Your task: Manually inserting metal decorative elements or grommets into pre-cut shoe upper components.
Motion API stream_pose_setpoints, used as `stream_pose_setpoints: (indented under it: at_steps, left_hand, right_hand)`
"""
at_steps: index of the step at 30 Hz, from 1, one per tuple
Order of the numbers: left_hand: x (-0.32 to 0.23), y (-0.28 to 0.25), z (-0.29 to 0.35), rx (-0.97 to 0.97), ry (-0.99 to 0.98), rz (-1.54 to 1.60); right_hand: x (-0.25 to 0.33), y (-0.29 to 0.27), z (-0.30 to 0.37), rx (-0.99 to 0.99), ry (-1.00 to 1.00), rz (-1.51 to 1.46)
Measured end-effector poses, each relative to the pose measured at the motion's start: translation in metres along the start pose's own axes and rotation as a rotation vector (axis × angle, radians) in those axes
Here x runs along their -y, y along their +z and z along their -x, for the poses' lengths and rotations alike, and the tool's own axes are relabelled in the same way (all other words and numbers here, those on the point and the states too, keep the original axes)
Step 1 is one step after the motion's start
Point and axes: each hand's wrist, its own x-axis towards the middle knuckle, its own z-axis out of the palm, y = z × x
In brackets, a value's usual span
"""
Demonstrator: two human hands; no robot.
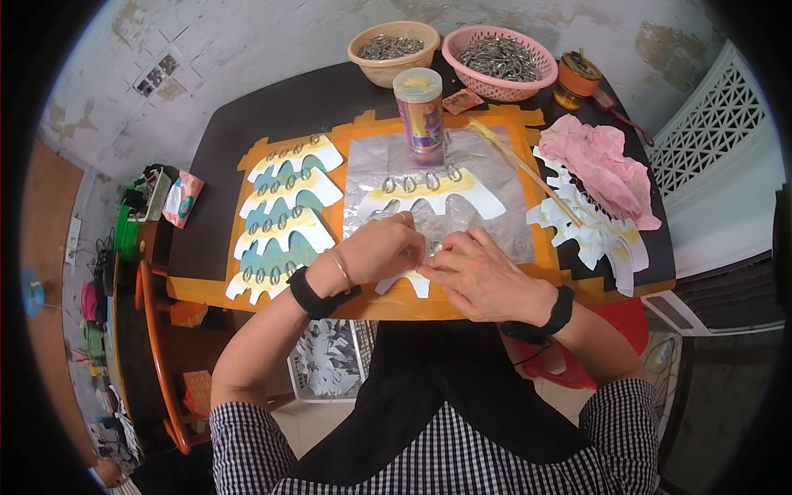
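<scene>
My left hand (381,250) and my right hand (483,276) meet at the near middle of the work mat, fingers pinched together. What they pinch is mostly hidden by the fingers; a small shiny bit shows beside the right fingertips. Under them lies a white scalloped card (419,286) with yellow smears, largely covered by my hands. Just beyond it is another white scalloped card (474,196) with a yellow band and several oval metal rings (421,181) along its upper edge. To the left, several similar ringed cards (285,235) lie overlapping in a column.
At the back stand a tan bowl (394,51) and a pink basket (500,59) of metal rings. A clear-lidded jar (419,111) stands beyond the cards. Right of the mat are a wooden stick (528,172), a pink cloth (596,165) and a pile of white cards (615,252).
</scene>
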Motion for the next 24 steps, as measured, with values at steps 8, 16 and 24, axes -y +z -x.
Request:
stream_pose_setpoints:
  at_steps: [8,16,24]
  left_hand:
    - [-0.028,0.020,0.026,-0.195,0.014,-0.197]
    - [-0.021,0.050,0.047,-0.496,-0.032,-0.178]
    - [-0.020,0.054,0.047,-0.556,-0.282,0.249]
  right_hand:
    - [0.000,0.003,0.004,-0.017,0.057,-0.088]
    - [0.008,0.002,0.002,0.002,0.048,-0.004]
    - [0.019,-0.002,0.000,0.068,0.050,0.140]
